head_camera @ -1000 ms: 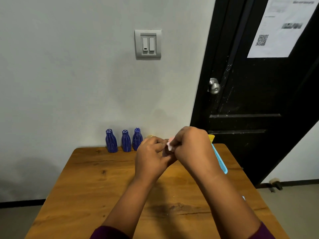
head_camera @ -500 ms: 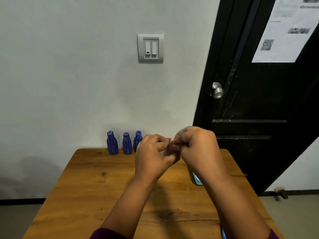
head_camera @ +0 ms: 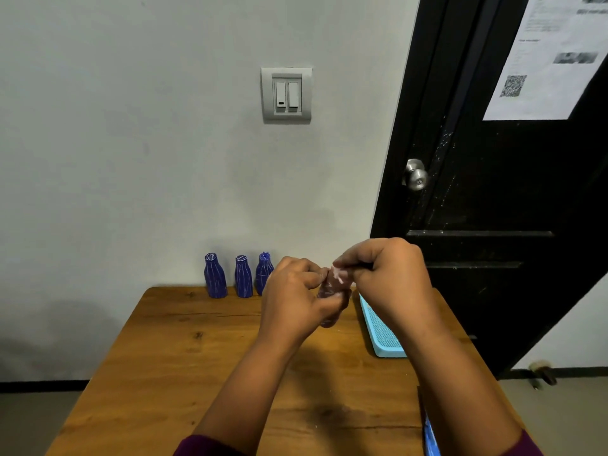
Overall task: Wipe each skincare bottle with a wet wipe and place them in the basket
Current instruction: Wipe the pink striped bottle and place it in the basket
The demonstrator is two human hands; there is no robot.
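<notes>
Blue bottles (head_camera: 243,276) crowd the table's (head_camera: 164,357) far edge (basket (head_camera: 381,330) at right); its left half lies open.

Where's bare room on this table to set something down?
Widest free patch: the left half of the table, in front of the three blue bottles, left of the left hand. Crowded on the right: basket and blue packet along that edge.

Three dark blue ribbed bottles (head_camera: 243,278) with thin white lines stand upright in a row at the wooden table's (head_camera: 184,357) far edge. A light blue mesh-bottomed plastic basket (head_camera: 381,334) lies flat to their right; a small pinkish translucent item (head_camera: 330,291), too blurred to identify, is held above the tabletop
</notes>
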